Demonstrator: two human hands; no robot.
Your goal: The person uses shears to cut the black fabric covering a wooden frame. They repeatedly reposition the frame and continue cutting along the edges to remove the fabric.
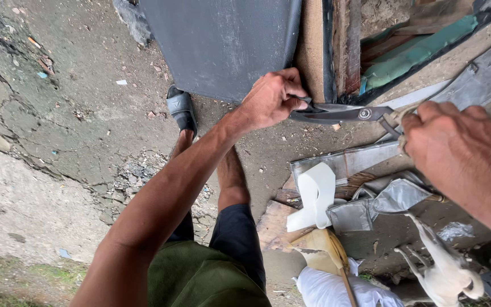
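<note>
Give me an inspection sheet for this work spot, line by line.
Surface: cracked concrete ground, littered with small debris.
Job's things: large shears at the edge of a dark grey panel.
Clutter: grey cover scraps, white curved piece, wooden board, white sack.
Grippers: left hand grips the panel edge beside the blades; right hand closed on the shears' handles.
Cables: nothing seen.
Surroundings: black sandal, small pale animal, patch of grass.
</note>
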